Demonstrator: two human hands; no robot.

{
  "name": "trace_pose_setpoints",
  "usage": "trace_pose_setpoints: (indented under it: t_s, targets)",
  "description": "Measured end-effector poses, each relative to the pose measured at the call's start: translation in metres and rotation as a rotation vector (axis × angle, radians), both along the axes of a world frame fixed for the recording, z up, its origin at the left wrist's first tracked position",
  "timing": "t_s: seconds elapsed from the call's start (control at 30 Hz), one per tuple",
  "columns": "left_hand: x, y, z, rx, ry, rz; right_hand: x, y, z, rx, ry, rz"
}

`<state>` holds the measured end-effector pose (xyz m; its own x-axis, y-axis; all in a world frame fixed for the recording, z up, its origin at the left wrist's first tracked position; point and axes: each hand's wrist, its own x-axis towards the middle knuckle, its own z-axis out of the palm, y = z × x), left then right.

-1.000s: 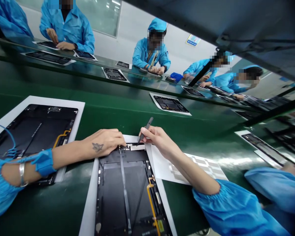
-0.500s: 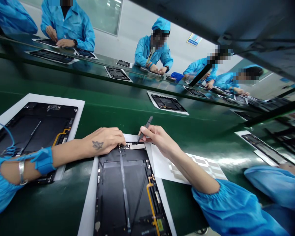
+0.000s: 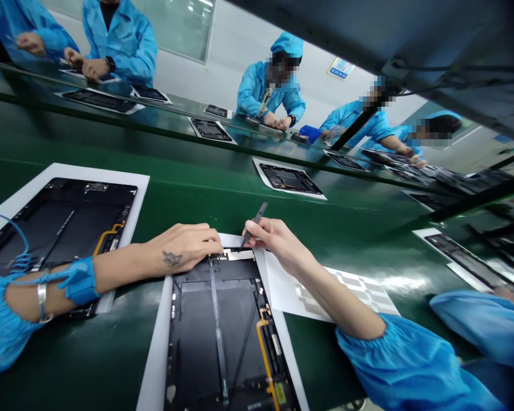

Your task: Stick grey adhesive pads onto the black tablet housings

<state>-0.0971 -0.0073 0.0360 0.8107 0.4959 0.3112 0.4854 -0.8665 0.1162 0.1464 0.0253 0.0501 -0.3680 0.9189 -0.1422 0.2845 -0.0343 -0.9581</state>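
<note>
In front of me an opened tablet housing (image 3: 201,331), black inside, with a yellow flex cable (image 3: 263,342), lies on a white sheet (image 3: 152,354). My right hand (image 3: 269,237) grips dark tweezers (image 3: 257,217), their tips down at a pale silvery strip (image 3: 240,255) along the housing's top edge. At the same edge, just left of the strip, my left hand (image 3: 188,245) has its fingers bent and pressed together over a small circuit board (image 3: 216,258). What those fingertips pinch, if anything, is hidden. A blue strap (image 3: 80,281) circles my left wrist.
Another opened housing (image 3: 81,211) lies on white paper at left, near a coiled blue cord (image 3: 23,260). A sheet of grey stickers (image 3: 346,291) sits under my right forearm. More housings (image 3: 289,178) lie on the green bench beyond. Co-workers (image 3: 269,85) sit opposite; a blue sleeve (image 3: 475,325) is at right.
My left fingers have shifted slightly right along the top edge. The tweezers stay almost where they were at the strip. Across the bench, co-workers' hands have moved.
</note>
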Motion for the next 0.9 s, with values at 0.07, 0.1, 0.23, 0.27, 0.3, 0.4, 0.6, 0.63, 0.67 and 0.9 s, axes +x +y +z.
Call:
trace_pose_setpoints:
  t_s: [0.07, 0.1, 0.23, 0.27, 0.3, 0.4, 0.6, 0.63, 0.67, 0.9]
  targets:
    - [0.0003, -0.0001, -0.0001, 0.029, 0.015, -0.012, -0.0001, -0.0004, 0.0006, 0.0, -0.003, 0.004]
    - [0.0005, 0.0001, -0.0002, 0.044, 0.017, -0.015, -0.0002, -0.0005, 0.0009, 0.0, -0.006, 0.007]
    - [0.0007, 0.0014, -0.0027, 0.072, 0.027, -0.013, -0.0004, -0.0006, 0.0014, 0.004, -0.006, 0.005]
    - [0.0006, 0.0018, -0.004, 0.074, 0.022, -0.012, -0.0005, -0.0005, 0.0012, 0.004, -0.005, 0.004]
    - [0.0004, 0.0023, -0.0055, 0.076, 0.015, -0.013, -0.0005, -0.0004, 0.001, 0.004, -0.005, 0.003]
    - [0.0, 0.0033, -0.0091, 0.077, -0.003, -0.024, -0.0008, 0.0002, 0.0, 0.005, -0.007, 0.006]
    - [0.0002, 0.0033, -0.0061, -0.002, 0.016, -0.016, -0.0027, 0.0009, -0.002, 0.006, 0.003, -0.004]
    - [0.0001, 0.0031, -0.0051, -0.011, 0.009, -0.021, -0.0032, 0.0011, -0.0023, 0.008, 0.006, -0.008]
    - [-0.0001, 0.0028, -0.0045, -0.015, 0.004, -0.026, -0.0036, 0.0012, -0.0026, 0.008, 0.01, -0.012]
    - [-0.0028, 0.0017, -0.0078, 0.107, 0.004, -0.032, -0.0053, 0.0018, -0.0035, 0.039, 0.016, -0.021]
